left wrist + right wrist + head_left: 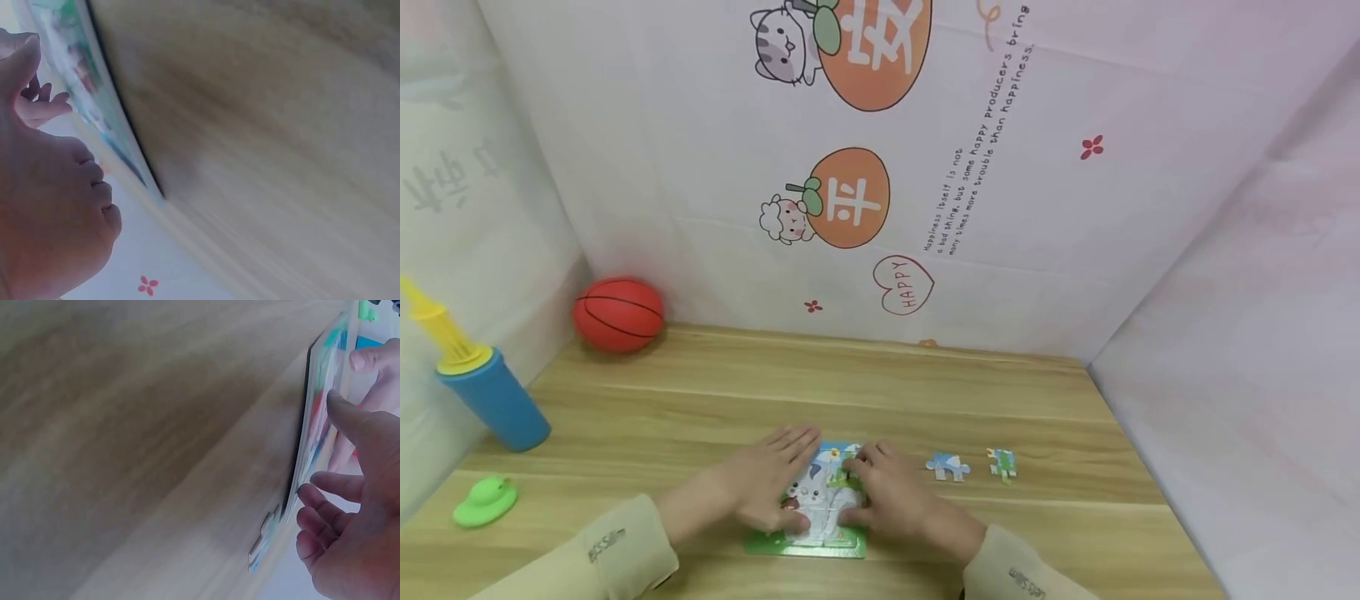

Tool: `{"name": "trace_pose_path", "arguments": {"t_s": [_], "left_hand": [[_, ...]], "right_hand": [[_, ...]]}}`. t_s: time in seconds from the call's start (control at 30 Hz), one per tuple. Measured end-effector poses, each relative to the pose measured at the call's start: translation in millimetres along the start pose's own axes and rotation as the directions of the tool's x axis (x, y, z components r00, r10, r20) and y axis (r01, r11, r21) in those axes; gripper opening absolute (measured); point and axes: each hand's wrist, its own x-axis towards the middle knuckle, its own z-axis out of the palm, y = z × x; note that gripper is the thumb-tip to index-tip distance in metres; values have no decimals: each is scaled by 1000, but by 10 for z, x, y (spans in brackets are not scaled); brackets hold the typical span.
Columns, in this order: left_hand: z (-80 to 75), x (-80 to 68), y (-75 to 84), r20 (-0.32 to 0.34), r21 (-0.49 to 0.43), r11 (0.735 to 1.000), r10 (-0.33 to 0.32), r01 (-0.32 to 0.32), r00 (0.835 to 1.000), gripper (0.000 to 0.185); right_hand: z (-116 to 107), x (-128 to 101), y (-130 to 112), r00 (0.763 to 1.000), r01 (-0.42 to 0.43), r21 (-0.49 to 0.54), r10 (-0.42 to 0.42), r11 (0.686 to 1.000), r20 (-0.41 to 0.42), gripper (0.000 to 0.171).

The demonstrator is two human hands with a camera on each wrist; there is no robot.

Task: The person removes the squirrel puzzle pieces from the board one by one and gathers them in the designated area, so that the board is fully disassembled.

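Observation:
A jigsaw puzzle [807, 490] with a white cartoon animal on a green-edged board lies flat on the table between both hands. Along its left side rests my left hand [769, 477], fingers extended towards the far edge and thumb on the picture. My right hand [898, 493] touches the right side, its thumb on the picture and its fingers slightly bent near the upper right part. In the right wrist view, the thumb and fingers of the right hand [356, 500] stand apart at the board. Both hands cover parts of the puzzle.
Two loose puzzle pieces, a blue-and-white one [948, 467] and a green one [1002, 464], lie right of the board. On the left are a green toy duck [486, 502], a blue-and-yellow pump [496, 398] and a red ball [619, 314]. Printed cloth [722, 167] hangs behind.

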Motion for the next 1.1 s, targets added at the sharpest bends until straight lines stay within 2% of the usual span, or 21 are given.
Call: {"name": "trace_pose_path", "arguments": {"t_s": [0.2,0.33,0.43,0.77,1.1], "left_hand": [[64,-30,6,67,-53,996,-67,71,996,106],[74,-50,12,88,-97,991,-88,96,992,99],[87,-51,20,78,-96,991,-88,95,993,94],[124,-36,66,27,7,995,-95,95,995,91],[125,-20,91,44,-14,994,-104,105,994,93]], "right_hand": [[21,18,-39,1000,11,31,-11,999,4,60],[5,28,-54,1000,2,61,-2,998,11,55],[1,35,-63,1000,-10,73,9,997,16,56],[3,67,-62,997,-64,134,59,989,43,59],[30,65,-57,996,-79,171,71,982,53,58]]}}
